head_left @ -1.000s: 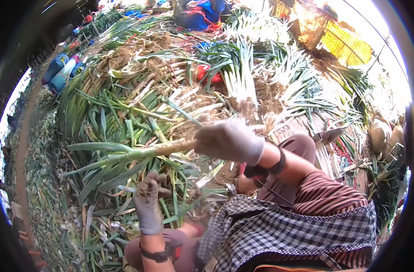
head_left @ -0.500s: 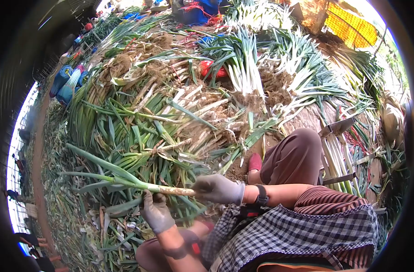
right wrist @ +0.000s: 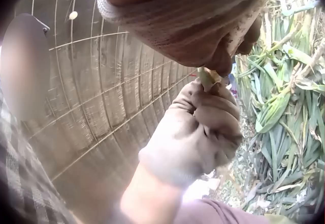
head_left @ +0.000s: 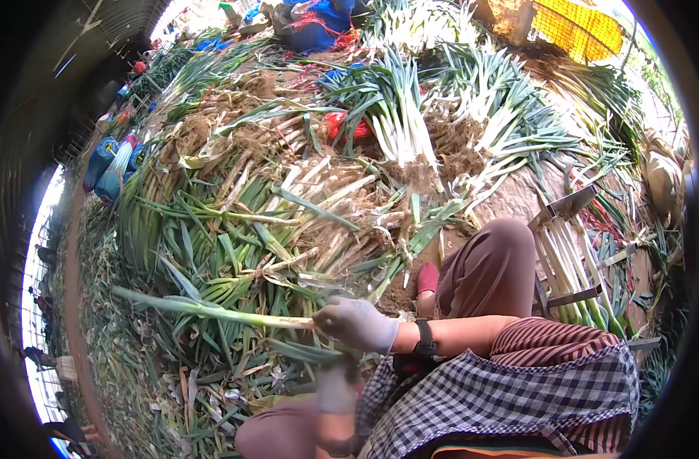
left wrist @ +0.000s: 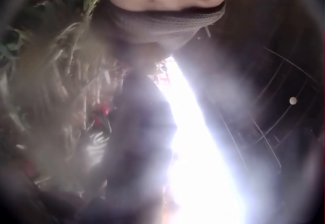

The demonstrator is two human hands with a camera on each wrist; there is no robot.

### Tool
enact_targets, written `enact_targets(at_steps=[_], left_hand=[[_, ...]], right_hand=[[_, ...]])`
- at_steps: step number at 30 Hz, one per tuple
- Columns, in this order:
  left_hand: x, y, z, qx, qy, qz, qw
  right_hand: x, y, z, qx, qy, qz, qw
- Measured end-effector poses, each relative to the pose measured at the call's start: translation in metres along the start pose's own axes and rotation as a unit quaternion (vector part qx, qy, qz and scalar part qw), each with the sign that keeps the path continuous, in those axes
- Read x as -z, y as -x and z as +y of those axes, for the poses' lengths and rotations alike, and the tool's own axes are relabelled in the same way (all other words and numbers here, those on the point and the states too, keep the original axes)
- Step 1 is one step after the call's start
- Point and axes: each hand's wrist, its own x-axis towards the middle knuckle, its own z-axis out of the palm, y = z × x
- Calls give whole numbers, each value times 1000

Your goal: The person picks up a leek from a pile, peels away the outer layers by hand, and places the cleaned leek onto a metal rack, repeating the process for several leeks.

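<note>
In the head view my gloved right hand [head_left: 355, 324] grips a long green onion [head_left: 234, 312] by its pale stalk, the green leaf end pointing left. Just below, my gloved left hand [head_left: 336, 389] is blurred, with a stripped green leaf [head_left: 307, 352] trailing leftward from it. The right wrist view shows the left hand [right wrist: 195, 127] with fingers curled, pinching a pale leaf piece [right wrist: 207, 80] right under the right hand's fingertips. In the left wrist view glare and blur hide the fingers; only the glove cuff [left wrist: 162, 28] shows well.
A heap of untrimmed green onions [head_left: 173, 229] lies ahead and left. Cleaned bundles [head_left: 399, 115] lie beyond it. By my right knee a metal rack [head_left: 567, 206] holds several stalks. Leaf scraps [head_left: 166, 398] cover the ground at left.
The left hand, empty a second ago, went up to the onion's leaves and has come down and right with a leaf. The right hand's onion now shows fewer leaves and a cleaner stalk.
</note>
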Motion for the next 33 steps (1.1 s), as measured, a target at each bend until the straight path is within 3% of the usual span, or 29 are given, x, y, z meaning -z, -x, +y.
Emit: enact_targets(at_steps=[1, 2, 3, 5, 7, 9, 10, 11, 13, 15, 16, 19, 24, 27, 30, 32, 33], left_hand=[[32, 0, -58, -41, -91, -108, 989], [60, 2, -104, 145, 66, -71, 985], [68, 4, -93, 144, 66, -71, 985], [86, 23, -38, 304, 153, 38, 939], [69, 22, 35, 237, -117, 191, 945], [86, 13, 50, 21, -24, 214, 976], [71, 10, 75, -35, 57, 207, 976], [54, 5, 104, -92, 138, 196, 966], [42, -9, 115, -164, 114, 271, 941], [26, -17, 122, -183, 120, 310, 925], [28, -16, 119, -174, 117, 248, 946], [21, -20, 113, -200, 160, 239, 937], [12, -17, 116, -215, 202, 249, 922], [16, -19, 113, -218, 220, 207, 928], [9, -20, 116, -196, 289, 273, 896], [12, -20, 122, -193, 249, 187, 931], [5, -21, 122, -163, 252, 254, 919]], right_hand=[[2, -5, 3, 13, -19, 13, 1000], [5, -8, 5, -6, 6, -4, 1000], [8, -9, 6, -5, 6, -4, 1000], [12, -8, 4, 1, -6, -37, 999], [10, -7, -3, -16, -47, -86, 995], [1, -3, -15, -25, -91, -141, 986], [4, -2, -29, -95, -164, -203, 961], [-9, 7, -22, -42, -242, -186, 951], [-14, 9, -29, -104, -306, -217, 921], [-13, 11, -26, -90, -111, -129, 981], [-10, 9, -23, -96, -112, -130, 980], [3, 4, -19, -96, -117, -135, 979], [5, 2, -17, -170, -230, -201, 937], [3, 1, -13, -185, -290, -219, 913], [8, -2, -20, -211, -333, -236, 888], [6, -1, -14, -223, -346, -236, 880], [4, 1, -13, -234, -359, -236, 872]])
